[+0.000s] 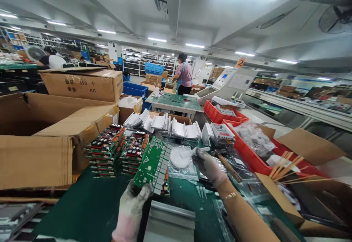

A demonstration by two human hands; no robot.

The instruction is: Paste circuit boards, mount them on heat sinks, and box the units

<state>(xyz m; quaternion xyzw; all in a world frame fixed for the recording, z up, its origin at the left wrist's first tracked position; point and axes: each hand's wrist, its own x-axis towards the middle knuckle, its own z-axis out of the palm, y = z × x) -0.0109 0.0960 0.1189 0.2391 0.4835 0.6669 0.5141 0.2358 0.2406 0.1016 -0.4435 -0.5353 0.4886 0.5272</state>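
Note:
Gloved, my left hand point(134, 201) grips the lower end of a green circuit board point(154, 163), which is tilted with its soldered face towards me. My right hand point(207, 165), also gloved, is closed on a pale, thin tool point(189, 153) over a round white lid point(179, 157) lying on clear plastic. Below the board is a silver metal heat sink point(170, 222). Two stacks of boards with components, one at the left point(107, 150) and one in the middle point(134, 150), stand behind my left hand.
Several silver heat sinks point(178, 128) line the back of the green table point(82, 205). Cardboard boxes point(35, 157) stand at the left. Red bins point(250, 154) and a hammer point(229, 167) are at the right. A person point(183, 74) stands beyond another table point(176, 102).

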